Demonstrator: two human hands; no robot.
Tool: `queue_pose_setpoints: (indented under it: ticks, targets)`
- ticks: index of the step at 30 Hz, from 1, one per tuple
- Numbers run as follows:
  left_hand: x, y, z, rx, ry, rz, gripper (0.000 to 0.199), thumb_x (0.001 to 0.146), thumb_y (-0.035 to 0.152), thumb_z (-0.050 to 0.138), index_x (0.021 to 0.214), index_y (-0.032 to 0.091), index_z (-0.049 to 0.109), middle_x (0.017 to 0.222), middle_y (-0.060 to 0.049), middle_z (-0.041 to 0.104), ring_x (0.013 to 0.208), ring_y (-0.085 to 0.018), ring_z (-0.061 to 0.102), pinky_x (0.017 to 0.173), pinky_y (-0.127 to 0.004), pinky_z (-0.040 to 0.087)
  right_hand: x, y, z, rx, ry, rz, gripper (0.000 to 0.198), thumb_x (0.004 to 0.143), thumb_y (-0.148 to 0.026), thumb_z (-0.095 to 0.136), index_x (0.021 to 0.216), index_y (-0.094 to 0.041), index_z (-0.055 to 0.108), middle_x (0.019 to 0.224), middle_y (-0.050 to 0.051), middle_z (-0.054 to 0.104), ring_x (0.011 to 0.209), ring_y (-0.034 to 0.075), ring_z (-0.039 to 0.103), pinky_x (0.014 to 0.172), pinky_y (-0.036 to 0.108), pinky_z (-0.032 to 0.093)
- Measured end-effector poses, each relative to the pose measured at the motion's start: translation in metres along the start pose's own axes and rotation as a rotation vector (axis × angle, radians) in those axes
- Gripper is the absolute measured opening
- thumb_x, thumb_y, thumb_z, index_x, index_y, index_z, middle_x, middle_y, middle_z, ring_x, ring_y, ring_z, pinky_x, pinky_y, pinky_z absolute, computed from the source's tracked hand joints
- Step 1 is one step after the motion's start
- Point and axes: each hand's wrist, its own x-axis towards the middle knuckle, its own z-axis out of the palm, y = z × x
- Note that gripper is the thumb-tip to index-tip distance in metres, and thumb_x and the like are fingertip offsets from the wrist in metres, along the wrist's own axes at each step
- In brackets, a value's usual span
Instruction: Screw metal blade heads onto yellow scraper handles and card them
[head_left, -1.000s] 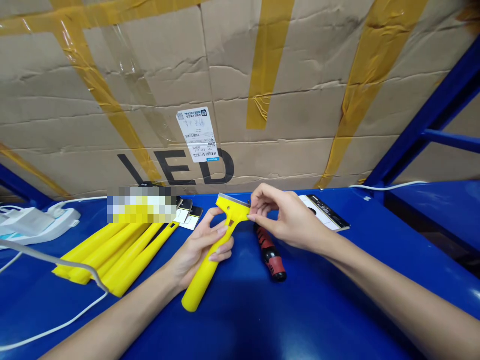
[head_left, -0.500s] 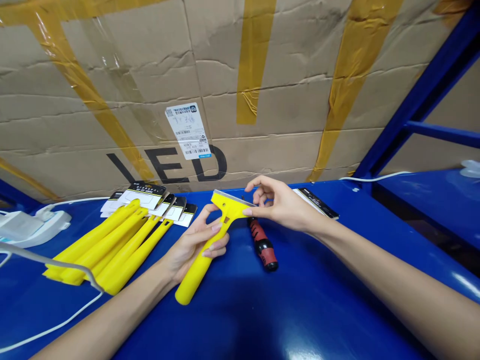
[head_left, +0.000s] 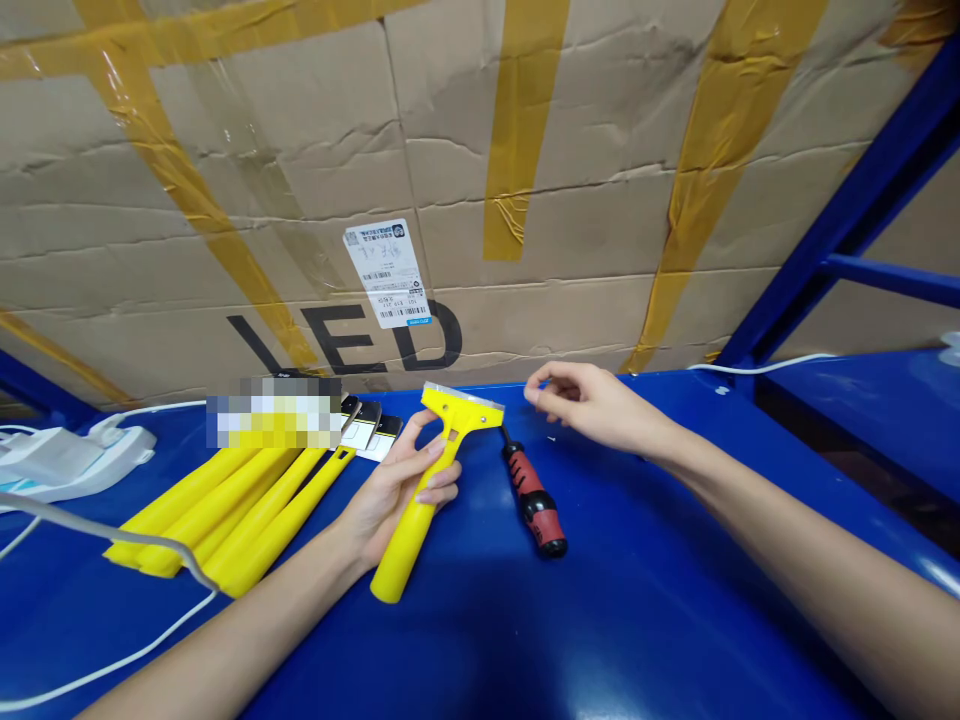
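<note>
My left hand grips the handle of a yellow plastic scraper. The scraper's head with its metal blade edge points up and away from me. My right hand hovers to the right of the scraper head, clear of it. Its thumb and fingertips are pinched together, and nothing shows between them. A red and black screwdriver lies on the blue table between my hands.
Several more yellow scraper handles lie in a pile at the left, with black and white packaging cards behind them. A white power strip and its cable sit far left. A taped cardboard box fills the back, with a blue rack frame at right.
My right hand has let go of the scraper head and moved right, away from it. My left hand still holds the scraper, which has tilted slightly more upright.
</note>
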Motion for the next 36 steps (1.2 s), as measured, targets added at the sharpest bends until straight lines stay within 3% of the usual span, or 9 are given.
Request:
queue_pose_setpoints:
  ticks: [3, 6, 11, 16, 20, 25, 29, 36]
  targets:
    - [0.002, 0.001, 0.001, 0.008, 0.018, -0.001, 0.033, 0.088, 0.005, 0.063, 0.11, 0.026, 0.051, 0.092, 0.0, 0.055, 0.056, -0.004, 0.048, 0.045, -0.01, 0.035, 0.0, 0.008, -0.003, -0.303, -0.092, -0.063, 0.021, 0.077, -0.026, 0.073, 0.097, -0.021, 0.068, 0.08, 0.002, 0.072, 0.073, 0.018, 0.066, 0.066, 0.028, 0.05]
    - [0.003, 0.001, 0.003, 0.04, 0.024, -0.021, 0.032, 0.087, 0.006, 0.064, 0.108, 0.027, 0.051, 0.091, 0.0, 0.055, 0.054, -0.003, 0.047, 0.044, -0.011, 0.035, -0.001, 0.014, 0.002, -0.399, -0.119, -0.064, 0.027, 0.07, -0.016, 0.074, 0.096, -0.023, 0.07, 0.082, 0.002, 0.073, 0.075, 0.019, 0.066, 0.066, 0.028, 0.048]
    - [0.005, 0.0, 0.001, 0.068, 0.011, 0.006, 0.032, 0.085, 0.006, 0.067, 0.104, 0.026, 0.052, 0.09, 0.0, 0.055, 0.054, -0.004, 0.047, 0.044, -0.011, 0.033, -0.002, 0.016, 0.008, -0.398, -0.131, -0.048, 0.031, 0.069, 0.0, 0.059, 0.089, -0.021, 0.068, 0.074, 0.0, 0.072, 0.068, 0.017, 0.066, 0.063, 0.026, 0.048]
    - [0.003, -0.002, -0.002, 0.08, 0.016, 0.015, 0.028, 0.089, 0.007, 0.062, 0.109, 0.025, 0.053, 0.095, -0.001, 0.057, 0.054, -0.003, 0.048, 0.044, -0.012, 0.033, -0.004, 0.014, 0.007, -0.36, -0.139, -0.04, 0.032, 0.068, 0.002, 0.056, 0.088, -0.021, 0.065, 0.07, -0.002, 0.071, 0.065, 0.016, 0.066, 0.063, 0.026, 0.05]
    - [0.001, -0.002, 0.0, 0.094, 0.007, 0.016, 0.026, 0.091, 0.006, 0.06, 0.108, 0.025, 0.054, 0.091, 0.0, 0.055, 0.054, -0.003, 0.048, 0.044, -0.012, 0.033, -0.001, 0.006, 0.009, -0.187, -0.086, -0.075, 0.027, 0.071, -0.001, 0.058, 0.09, -0.021, 0.061, 0.079, 0.0, 0.07, 0.07, 0.015, 0.066, 0.068, 0.026, 0.052]
    - [0.0, -0.002, 0.0, 0.101, -0.021, -0.013, 0.026, 0.089, 0.008, 0.064, 0.106, 0.025, 0.053, 0.092, 0.0, 0.055, 0.055, -0.003, 0.047, 0.044, -0.011, 0.032, -0.002, -0.011, 0.018, 0.097, 0.1, -0.241, 0.013, 0.081, -0.013, 0.062, 0.083, -0.022, 0.052, 0.083, 0.001, 0.063, 0.074, 0.015, 0.061, 0.071, 0.029, 0.052]
    - [-0.001, -0.002, 0.0, 0.108, -0.075, -0.073, 0.03, 0.088, 0.01, 0.067, 0.109, 0.025, 0.052, 0.093, 0.001, 0.054, 0.055, -0.002, 0.048, 0.044, -0.008, 0.031, -0.007, -0.031, 0.027, 0.251, 0.124, -0.365, 0.015, 0.084, -0.014, 0.062, 0.085, -0.022, 0.05, 0.084, 0.0, 0.059, 0.077, 0.014, 0.06, 0.073, 0.027, 0.052]
    - [-0.002, -0.002, -0.002, 0.102, -0.101, -0.1, 0.027, 0.09, 0.01, 0.064, 0.109, 0.025, 0.051, 0.089, 0.001, 0.053, 0.055, -0.002, 0.049, 0.044, -0.007, 0.033, -0.008, -0.055, 0.046, -0.055, 0.184, -0.635, 0.023, 0.082, 0.002, 0.05, 0.08, -0.02, 0.048, 0.079, 0.0, 0.055, 0.073, 0.013, 0.051, 0.068, 0.026, 0.044]
